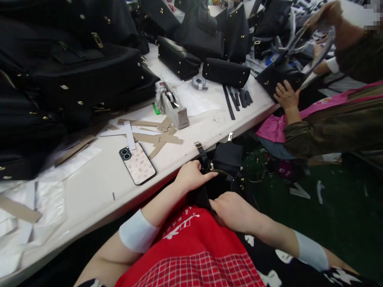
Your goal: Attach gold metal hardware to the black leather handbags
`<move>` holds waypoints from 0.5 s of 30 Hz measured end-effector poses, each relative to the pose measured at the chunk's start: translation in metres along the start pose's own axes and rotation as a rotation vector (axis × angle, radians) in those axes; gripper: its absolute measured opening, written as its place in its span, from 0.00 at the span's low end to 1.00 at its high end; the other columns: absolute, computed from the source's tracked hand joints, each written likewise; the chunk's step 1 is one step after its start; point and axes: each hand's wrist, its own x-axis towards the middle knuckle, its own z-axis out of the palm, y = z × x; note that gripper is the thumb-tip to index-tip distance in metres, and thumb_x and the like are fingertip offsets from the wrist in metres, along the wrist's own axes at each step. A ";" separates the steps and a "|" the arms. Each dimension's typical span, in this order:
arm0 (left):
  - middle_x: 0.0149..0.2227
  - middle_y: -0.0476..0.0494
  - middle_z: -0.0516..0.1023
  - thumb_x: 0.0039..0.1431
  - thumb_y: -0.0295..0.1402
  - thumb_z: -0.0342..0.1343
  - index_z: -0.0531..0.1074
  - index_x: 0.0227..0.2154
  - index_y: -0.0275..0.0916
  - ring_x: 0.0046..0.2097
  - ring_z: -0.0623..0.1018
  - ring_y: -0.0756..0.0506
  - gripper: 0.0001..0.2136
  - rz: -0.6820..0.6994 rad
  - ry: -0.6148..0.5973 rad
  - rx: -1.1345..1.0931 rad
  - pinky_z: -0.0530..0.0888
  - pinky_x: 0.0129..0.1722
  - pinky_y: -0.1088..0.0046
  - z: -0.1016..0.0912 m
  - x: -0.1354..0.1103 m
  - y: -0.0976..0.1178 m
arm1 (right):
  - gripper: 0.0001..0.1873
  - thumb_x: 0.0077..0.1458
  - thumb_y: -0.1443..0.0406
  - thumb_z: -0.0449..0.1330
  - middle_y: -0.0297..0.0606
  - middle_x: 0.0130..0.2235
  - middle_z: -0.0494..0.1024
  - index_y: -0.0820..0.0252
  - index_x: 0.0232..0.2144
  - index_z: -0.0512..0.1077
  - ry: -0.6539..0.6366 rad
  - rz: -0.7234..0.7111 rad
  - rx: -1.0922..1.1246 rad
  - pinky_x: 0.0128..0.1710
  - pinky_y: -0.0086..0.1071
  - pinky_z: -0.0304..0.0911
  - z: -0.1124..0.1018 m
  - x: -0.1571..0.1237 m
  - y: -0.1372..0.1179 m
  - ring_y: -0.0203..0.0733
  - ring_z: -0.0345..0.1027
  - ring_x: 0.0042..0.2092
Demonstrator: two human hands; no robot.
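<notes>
A black handbag rests in my lap just below the white table's edge, over a red apron. My left hand is closed on the bag's top near a black strap with a gold buckle. Lower down, at the apron's edge, my right hand grips the bag's near side with its fingers curled under the black material. Both wrists wear white bands.
A phone lies on the table beside cardboard strips and a tape dispenser. Black bags pile up at the left and back. To the right another person's hand holds a bag; green floor lies below.
</notes>
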 end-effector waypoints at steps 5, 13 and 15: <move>0.16 0.54 0.62 0.44 0.34 0.59 0.60 0.17 0.40 0.20 0.64 0.50 0.12 -0.061 -0.224 -0.121 0.58 0.21 0.74 -0.002 0.013 0.007 | 0.07 0.57 0.70 0.54 0.39 0.31 0.80 0.61 0.37 0.71 -0.022 0.036 0.047 0.29 0.33 0.56 -0.004 -0.017 0.008 0.43 0.73 0.30; 0.13 0.55 0.64 0.53 0.27 0.46 0.61 0.22 0.39 0.15 0.67 0.52 0.06 -0.129 -0.371 -0.386 0.68 0.18 0.78 -0.003 0.011 0.021 | 0.21 0.62 0.54 0.51 0.43 0.50 0.77 0.58 0.49 0.72 0.157 0.371 0.277 0.50 0.43 0.62 -0.006 -0.058 0.068 0.51 0.71 0.49; 0.13 0.54 0.65 0.52 0.28 0.48 0.63 0.22 0.38 0.15 0.68 0.51 0.05 -0.095 -0.415 -0.417 0.69 0.17 0.78 -0.004 0.015 0.036 | 0.24 0.64 0.52 0.45 0.43 0.49 0.77 0.58 0.46 0.74 0.171 0.431 0.472 0.51 0.43 0.61 -0.002 -0.060 0.085 0.51 0.70 0.50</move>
